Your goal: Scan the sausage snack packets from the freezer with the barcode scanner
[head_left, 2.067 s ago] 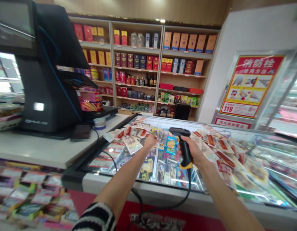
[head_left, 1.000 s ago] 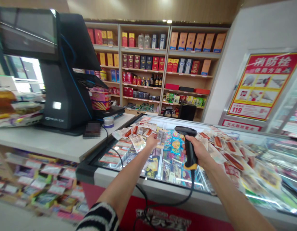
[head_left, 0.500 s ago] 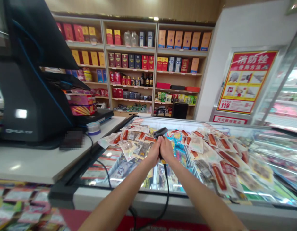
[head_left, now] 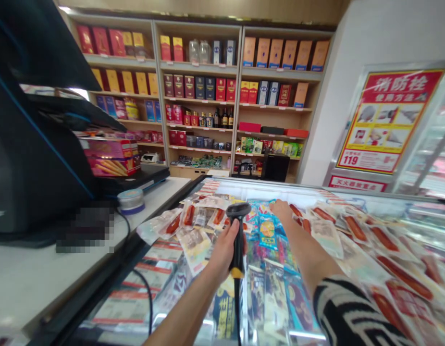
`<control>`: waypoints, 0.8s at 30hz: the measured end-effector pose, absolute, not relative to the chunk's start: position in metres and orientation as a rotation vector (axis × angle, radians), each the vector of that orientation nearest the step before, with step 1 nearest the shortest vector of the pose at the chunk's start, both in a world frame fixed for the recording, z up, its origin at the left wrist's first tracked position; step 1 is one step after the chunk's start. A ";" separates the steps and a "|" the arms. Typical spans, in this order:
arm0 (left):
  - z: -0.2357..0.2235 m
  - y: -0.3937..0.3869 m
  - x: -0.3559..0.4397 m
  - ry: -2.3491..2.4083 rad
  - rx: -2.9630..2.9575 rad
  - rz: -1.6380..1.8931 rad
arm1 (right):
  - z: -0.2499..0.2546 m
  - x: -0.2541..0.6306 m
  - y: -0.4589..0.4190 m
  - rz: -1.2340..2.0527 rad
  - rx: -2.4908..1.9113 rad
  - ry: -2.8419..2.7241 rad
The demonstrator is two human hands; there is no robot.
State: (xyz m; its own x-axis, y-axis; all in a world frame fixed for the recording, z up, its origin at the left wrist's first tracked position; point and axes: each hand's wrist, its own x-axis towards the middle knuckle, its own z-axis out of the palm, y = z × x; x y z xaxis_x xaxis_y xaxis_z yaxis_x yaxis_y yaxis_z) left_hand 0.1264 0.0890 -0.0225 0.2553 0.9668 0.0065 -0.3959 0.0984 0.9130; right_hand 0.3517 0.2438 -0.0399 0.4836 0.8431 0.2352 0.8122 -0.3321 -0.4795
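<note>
My left hand is wrapped around the handle of a black barcode scanner with a yellow base, held upright above the glass-topped freezer. A cable runs down from its base. My right hand reaches to the far middle of the glass, at the left edge of the right-hand pile of packed sausages. Its fingers are curled downward, and what they grip, if anything, is hidden. More clear sausage packs lie in a pile left of the scanner. Blue snack bags show beneath the glass between the piles.
On the left, a white counter bears a black checkout terminal, a purple snack box and a round tub. A black cable crosses the freezer's left side. Shelves of boxes and bottles stand behind.
The scanner has passed from my right hand to my left; both hands met around it half a second ago. My right hand has since moved out to the right pile. The view has come closer.
</note>
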 end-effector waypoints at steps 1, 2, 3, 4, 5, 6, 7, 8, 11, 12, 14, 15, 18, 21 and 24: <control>-0.023 0.089 0.126 0.745 0.979 1.162 | -0.043 0.345 0.243 0.062 -2.161 -1.424; -0.023 0.089 0.126 0.745 0.976 1.165 | -0.046 0.338 0.240 0.049 -2.125 -1.484; -0.023 0.090 0.125 0.743 0.972 1.167 | -0.049 0.330 0.235 0.034 -2.087 -1.541; -0.023 0.090 0.125 0.738 0.966 1.168 | -0.051 0.324 0.228 0.020 -2.043 -1.586; -0.023 0.090 0.124 0.729 0.958 1.165 | -0.053 0.318 0.219 0.014 -1.990 -1.610; -0.022 0.089 0.123 0.722 0.943 1.161 | -0.055 0.314 0.209 0.015 -1.931 -1.608; -0.022 0.088 0.122 0.714 0.928 1.158 | -0.056 0.311 0.197 0.025 -1.868 -1.580; -0.021 0.086 0.120 0.708 0.914 1.158 | -0.056 0.310 0.184 0.046 -1.804 -1.530; -0.016 0.073 0.111 0.700 0.917 1.163 | -0.052 0.314 0.144 0.138 -1.639 -1.383; -0.014 0.067 0.106 0.696 0.939 1.157 | -0.050 0.316 0.132 0.164 -1.601 -1.357; -0.010 0.050 0.096 0.683 1.003 1.118 | -0.048 0.322 0.110 0.190 -1.555 -1.327; -0.008 0.041 0.091 0.676 1.039 1.092 | -0.047 0.324 0.101 0.190 -1.549 -1.319; -0.004 0.011 0.082 0.680 1.106 1.037 | -0.050 0.327 0.083 0.173 -1.565 -1.345; -0.003 -0.014 0.082 0.709 1.099 1.036 | -0.057 0.327 0.074 0.134 -1.576 -1.409; -0.005 -0.028 0.084 0.743 1.130 1.015 | -0.062 0.326 0.069 0.094 -1.571 -1.466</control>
